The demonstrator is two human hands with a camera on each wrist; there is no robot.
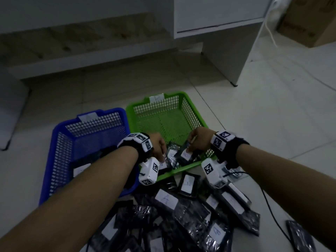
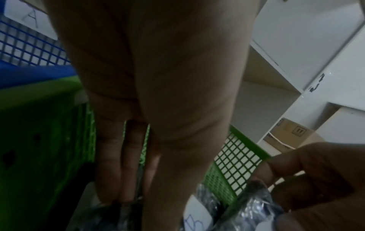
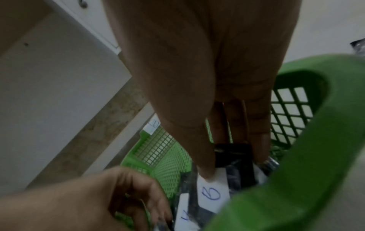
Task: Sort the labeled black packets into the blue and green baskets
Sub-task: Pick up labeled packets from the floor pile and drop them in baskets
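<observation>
Nearest: pile of labelled packets (image 1: pixel 181 211) on the floor, some A, some B, mixed. Beyond it the blue basket (image 1: pixel 54 151) on the left, tagged A, and the green basket (image 1: pixel 183 100) on the right, tag looks like B. Both hands are inside the green basket's near end. Right hand (image 1: pixel 198 139) pinches the B packet (image 1: pixel 184 154), thumb on its label; long axis runs near-left to far-right, held end tilted up. Left hand (image 1: pixel 158 144) fingers straight, tips on another packet (image 1: pixel 161 166) at the near-left corner; a pinch isn't clear. Risks: glossy wrap slipping, dim light misreading labels, wrist rigs snagging the rim.
</observation>
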